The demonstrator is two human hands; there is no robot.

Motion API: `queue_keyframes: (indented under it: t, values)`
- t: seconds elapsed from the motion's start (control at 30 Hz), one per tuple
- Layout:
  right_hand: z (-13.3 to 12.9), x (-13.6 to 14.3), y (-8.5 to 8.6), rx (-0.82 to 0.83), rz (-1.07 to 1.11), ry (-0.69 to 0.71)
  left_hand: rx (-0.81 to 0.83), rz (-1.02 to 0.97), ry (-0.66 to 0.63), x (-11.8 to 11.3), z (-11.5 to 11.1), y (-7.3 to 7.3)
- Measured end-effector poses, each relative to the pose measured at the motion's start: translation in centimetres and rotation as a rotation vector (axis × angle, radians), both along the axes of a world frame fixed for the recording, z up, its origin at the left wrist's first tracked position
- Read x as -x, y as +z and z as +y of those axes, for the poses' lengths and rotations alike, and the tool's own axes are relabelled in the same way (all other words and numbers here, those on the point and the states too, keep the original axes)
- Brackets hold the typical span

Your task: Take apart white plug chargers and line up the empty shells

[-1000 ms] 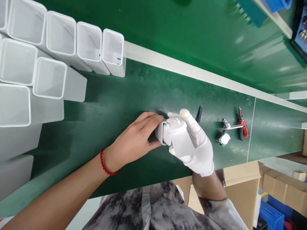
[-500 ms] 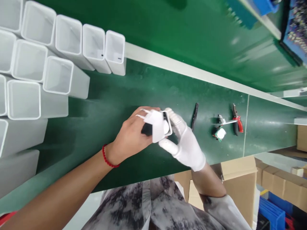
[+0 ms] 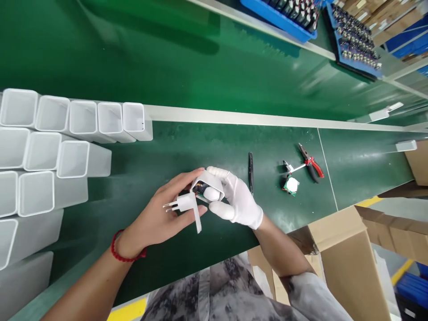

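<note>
Here, both hands grasp a small open white plastic housing (image 3: 211,177) above the green counter (image 3: 200,147).
Near right sits an open cardboard box (image 3: 349,263); beyond it, the bare left hand (image 3: 160,218) and white-gloved right hand (image 3: 239,200) grip the housing from either side, the two-pin plug cover (image 3: 186,203) by the left thumb, pins pointing left; farther right lie a slim black tool (image 3: 250,171), a circuit board (image 3: 290,185) and red-and-black pliers (image 3: 311,165), with a blue tray (image 3: 281,21) far right.
</note>
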State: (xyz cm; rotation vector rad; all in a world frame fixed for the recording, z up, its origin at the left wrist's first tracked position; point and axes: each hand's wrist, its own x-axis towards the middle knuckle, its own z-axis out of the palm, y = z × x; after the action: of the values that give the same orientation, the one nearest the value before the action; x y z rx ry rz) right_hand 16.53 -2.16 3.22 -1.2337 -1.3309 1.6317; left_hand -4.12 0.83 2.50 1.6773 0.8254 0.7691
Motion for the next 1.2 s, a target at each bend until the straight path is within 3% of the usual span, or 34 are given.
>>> queue_keyframes:
  t: [0.1, 0.2, 0.37, 0.5, 0.73, 0.87, 0.97, 1.1, 1.2]
  values:
    - [0.3, -0.3, 0.0, 0.103, 0.157, 0.002, 0.071, -0.044, 0.051, -0.1, 0.1, -0.2]
    - [0.2, -0.3, -0.3, 0.148, 0.163, 0.054, 0.129, 0.060, 0.029, -0.1, 0.4, 0.1]
    - [-0.2, -0.1, -0.8, 0.067, 0.054, -0.005, 0.137, 0.158, 0.022, -0.2, 0.6, 1.3]
    - [-0.6, 0.3, -1.1, -0.007, 0.044, -0.005, 0.210, 0.129, 0.065, -0.3, 0.2, 1.0]
    - [-0.9, 0.5, -1.8, 0.036, -0.030, -0.047, 0.294, 0.035, 0.080, -0.3, 0.1, 0.8]
    - [-0.2, 0.1, -2.0, 0.131, 0.058, 0.017, 0.209, 0.095, 0.078, -0.5, 0.4, 0.7]
    - [0.5, 0.1, -1.6, 0.232, 0.221, 0.034, 0.056, 0.155, 0.071, -0.6, 0.4, 0.5]
    - [0.8, 0.8, -0.1, 0.356, 0.302, -0.037, -0.116, 0.156, 0.056, -0.7, 0.1, 0.3]
    - [0.7, 1.4, 0.6, 0.336, 0.337, -0.090, -0.186, 0.136, 0.037, -0.7, -0.1, 0.3]
